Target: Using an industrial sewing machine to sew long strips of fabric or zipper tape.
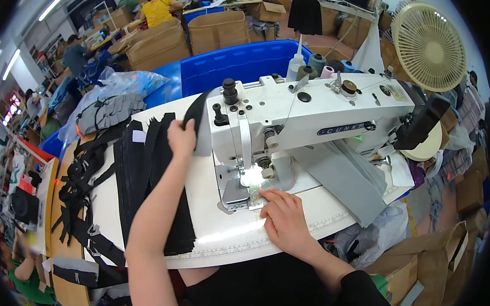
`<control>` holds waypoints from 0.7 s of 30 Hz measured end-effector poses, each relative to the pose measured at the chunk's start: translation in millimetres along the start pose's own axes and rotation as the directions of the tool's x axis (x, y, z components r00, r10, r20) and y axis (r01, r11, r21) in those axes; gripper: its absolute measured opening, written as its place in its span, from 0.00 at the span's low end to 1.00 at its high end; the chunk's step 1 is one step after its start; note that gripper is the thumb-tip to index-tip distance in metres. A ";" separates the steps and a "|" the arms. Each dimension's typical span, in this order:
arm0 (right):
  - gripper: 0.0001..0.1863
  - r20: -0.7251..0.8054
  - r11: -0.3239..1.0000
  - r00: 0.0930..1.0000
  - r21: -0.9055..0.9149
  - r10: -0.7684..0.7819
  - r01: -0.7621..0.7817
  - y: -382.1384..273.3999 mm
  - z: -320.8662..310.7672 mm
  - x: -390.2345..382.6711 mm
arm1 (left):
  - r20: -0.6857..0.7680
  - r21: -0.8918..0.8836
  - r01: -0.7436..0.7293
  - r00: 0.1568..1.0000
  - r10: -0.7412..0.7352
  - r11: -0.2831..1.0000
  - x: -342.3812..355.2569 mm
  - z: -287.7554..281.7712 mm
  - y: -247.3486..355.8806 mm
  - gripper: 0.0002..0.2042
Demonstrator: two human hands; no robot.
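A white industrial sewing machine [304, 107] stands in front of me, its lamp lighting the needle area. My left hand [182, 139] is closed on the edge of a black fabric strip [198, 110], left of the machine head. A grey piece of fabric [204, 141] shows beside that strip. With its fingers stretched out, my right hand [285, 218] rests at the front of the metal needle plate [257, 197], fingertips touching it. Layered black fabric strips [173, 213] lie under and beside my left forearm. Grey fabric panels [342, 175] spread beneath the machine arm.
Black straps with buckles [84, 179] and a grey pouch [110, 112] lie at the left. Behind the machine are thread cones [317, 63] and a blue bin [228, 70]. A beige fan [430, 46] stands far right. Cardboard boxes [420, 271] crowd the lower right. Other people work farther off.
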State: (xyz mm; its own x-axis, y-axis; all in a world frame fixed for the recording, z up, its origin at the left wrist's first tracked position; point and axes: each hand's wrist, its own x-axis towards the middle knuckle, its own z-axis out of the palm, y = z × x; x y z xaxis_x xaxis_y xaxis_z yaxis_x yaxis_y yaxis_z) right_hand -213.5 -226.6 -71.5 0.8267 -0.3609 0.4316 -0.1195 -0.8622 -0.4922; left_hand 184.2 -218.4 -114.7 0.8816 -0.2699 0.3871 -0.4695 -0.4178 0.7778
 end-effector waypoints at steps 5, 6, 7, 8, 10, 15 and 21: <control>0.10 0.017 1.000 1.000 -0.025 -0.017 0.017 1.9 4.8 -1.8 | 0.450 -0.329 0.602 0.778 -0.440 0.728 -59.2 -112.7 48.7 0.17; 0.10 0.012 1.000 1.000 -0.014 -0.024 0.024 -1.2 3.6 0.4 | 0.417 -0.320 0.616 0.774 -0.477 0.720 -78.3 -132.2 44.1 0.17; 0.11 0.010 1.000 1.000 -0.004 -0.026 0.026 -2.8 3.0 2.5 | 0.373 -0.309 0.594 0.794 -0.480 0.743 -95.1 -148.9 36.4 0.21; 0.11 -0.004 0.999 0.999 -0.004 -0.045 0.045 -3.7 2.5 2.1 | 0.331 -0.292 0.574 0.811 -0.483 0.765 -113.1 -165.4 30.6 0.25; 0.12 -0.023 0.999 0.999 -0.023 -0.046 0.045 -3.0 1.3 2.3 | 0.531 -0.296 0.696 0.689 -0.493 0.654 -144.2 -203.0 49.6 0.30; 0.14 -0.046 0.995 0.994 -0.013 -0.095 0.095 -11.3 1.7 4.8 | 0.863 -0.002 0.758 0.331 -0.382 0.652 -188.6 -272.2 63.7 0.12; 0.29 0.082 0.935 0.943 0.180 -0.322 0.304 -55.1 18.5 6.2 | 0.926 0.300 0.566 0.020 -0.377 0.768 -201.4 -314.5 50.0 0.15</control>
State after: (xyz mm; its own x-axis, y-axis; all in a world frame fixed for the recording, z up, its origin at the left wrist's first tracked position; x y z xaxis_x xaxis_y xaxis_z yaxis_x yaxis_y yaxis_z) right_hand -191.7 -174.8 -55.7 0.8631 -0.0333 0.5040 0.2386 -0.8526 -0.4649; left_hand -1.7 88.0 1.9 0.1502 -0.6513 -0.7439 0.1238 -0.7341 0.6677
